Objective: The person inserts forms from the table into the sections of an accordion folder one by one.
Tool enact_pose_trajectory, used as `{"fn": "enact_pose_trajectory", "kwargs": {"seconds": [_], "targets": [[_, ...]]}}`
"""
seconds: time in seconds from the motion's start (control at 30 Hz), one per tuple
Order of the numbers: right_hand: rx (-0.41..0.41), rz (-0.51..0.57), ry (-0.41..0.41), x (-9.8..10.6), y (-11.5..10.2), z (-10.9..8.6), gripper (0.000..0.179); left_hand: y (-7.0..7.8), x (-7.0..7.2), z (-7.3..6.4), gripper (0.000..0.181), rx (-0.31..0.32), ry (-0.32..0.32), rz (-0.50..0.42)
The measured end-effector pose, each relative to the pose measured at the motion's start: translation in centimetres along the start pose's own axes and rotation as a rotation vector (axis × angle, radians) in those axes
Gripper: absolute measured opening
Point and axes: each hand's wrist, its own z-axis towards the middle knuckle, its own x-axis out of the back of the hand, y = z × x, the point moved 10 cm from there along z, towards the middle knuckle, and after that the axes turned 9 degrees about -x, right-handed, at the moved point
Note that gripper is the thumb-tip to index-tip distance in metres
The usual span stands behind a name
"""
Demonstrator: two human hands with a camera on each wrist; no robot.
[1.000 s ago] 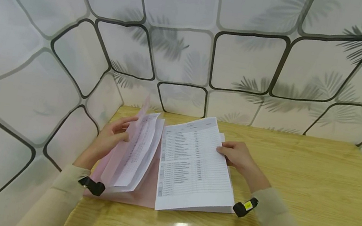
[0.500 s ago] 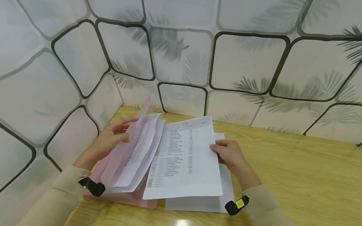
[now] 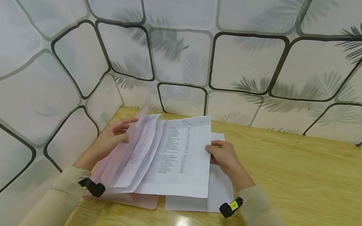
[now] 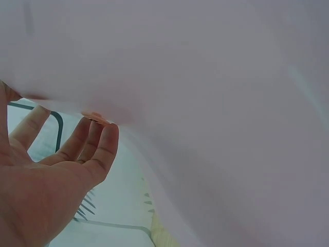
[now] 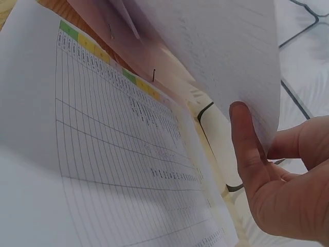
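Printed sheet (image 3: 175,156), long axis twelve-to-six, nine o'clock of nearer right hand (image 3: 227,158) pinching its edge; left hand (image 3: 111,140) gripping pink cover (image 3: 117,160).

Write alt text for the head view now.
The left hand holds up a pink cover while the right hand pinches a printed sheet above another sheet, over a wood-grain table. Behind is a patterned wall.

Two hands (image 3: 107,142) (image 3: 227,158), one pink folder (image 3: 141,201), at least four sheets (image 3: 178,160)
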Motion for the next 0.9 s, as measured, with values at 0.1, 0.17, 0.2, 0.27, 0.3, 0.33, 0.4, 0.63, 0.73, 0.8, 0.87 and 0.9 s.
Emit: {"fn": "enact_pose_trajectory", "kwargs": {"seconds": [0.1,0.17,0.2,0.27,0.3,0.33,0.4,0.63,0.73,0.8,0.87,0.9], "targets": [[-0.003,-0.004,0.003,-0.3,0.0,0.0,0.047,0.0,0.0,0.0,0.062,0.002,0.001,0.003],[-0.008,-0.017,0.005,-0.5,0.0,0.0,0.045,0.1,0.0,0.0,0.062,0.003,0.003,0.003],[-0.010,-0.024,0.006,-0.6,0.0,0.0,0.045,0.1,0.0,0.0,0.062,0.004,0.005,0.004],[-0.014,-0.032,0.009,-0.7,0.0,-0.1,0.044,0.1,0.0,-0.1,0.062,0.007,0.008,0.008],[-0.016,-0.036,0.008,-0.8,0.1,0.0,0.043,0.1,0.0,-0.1,0.062,0.008,0.009,0.010],[-0.016,-0.038,0.007,-0.8,0.1,0.0,0.042,0.1,0.1,-0.1,0.062,0.008,0.009,0.011],[-0.012,-0.044,0.004,-0.9,0.1,-0.1,0.042,0.1,0.1,-0.1,0.062,0.009,0.009,0.013],[-0.012,-0.063,0.000,-0.9,0.3,-0.4,0.045,0.1,0.2,0.0,0.062,0.010,0.009,0.012],[-0.006,-0.069,-0.003,-1.1,0.3,-0.4,0.044,0.1,0.2,0.0,0.062,0.013,0.009,0.015],[-0.005,-0.076,-0.005,-1.3,0.2,-0.4,0.042,0.1,0.2,-0.1,0.062,0.014,0.009,0.016],[-0.002,-0.080,-0.006,-1.5,0.1,-0.4,0.042,0.1,0.2,-0.1,0.062,0.015,0.012,0.019],[-0.003,-0.078,-0.006,-1.6,0.1,-0.4,0.042,0.1,0.2,-0.1,0.062,0.014,0.012,0.018]]}}
